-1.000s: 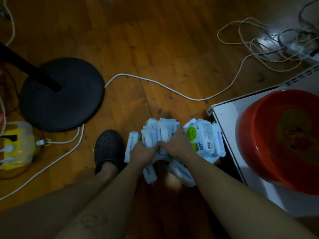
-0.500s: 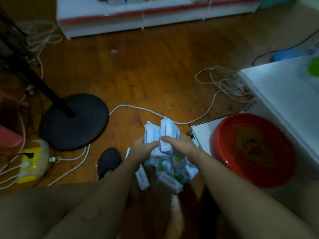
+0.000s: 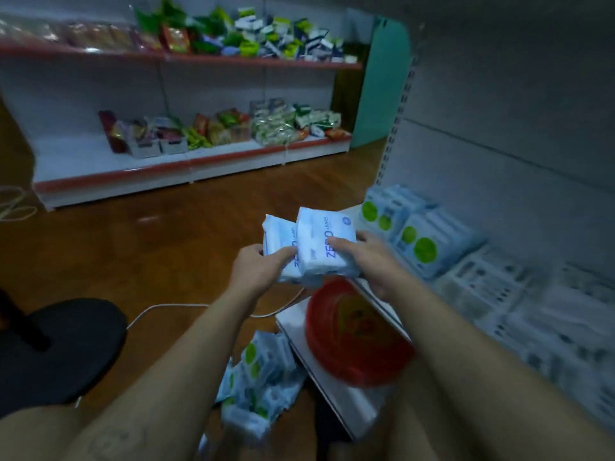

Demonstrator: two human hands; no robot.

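1. Head view: my left grip and right grip are raised side by side just right of the picture's middle. Between them they hold two white packs, clear of the wooden floor.
2. The left grip pinches the pack at 9 o'clock of the pair. Its thumb lies on the top face, and the fingers underneath are hidden from me.
3. The right grip is curled round the pack at 3 o'clock, the one with blue lettering, with its fingers across the printed face.
4. The two packs touch along their long sides. The right one laps a little over the left, and both tilt up and away from me.
5. At 6 o'clock from the grips, a heap of packs lies on the floor, against the edge of a low white board.
6. A red bowl sits on that board at 5 o'clock, beneath the right wrist.
7. At 3 o'clock, the side shelf carries blue packs with green dots, near the right grip. The goods further along at 4 o'clock are too blurred to read.
8. At 8 o'clock, a black round base rests on the floor, and a white cable runs from beside it toward the board.
9. At 11 o'clock, the far shelves hold coloured bags, all blurred.
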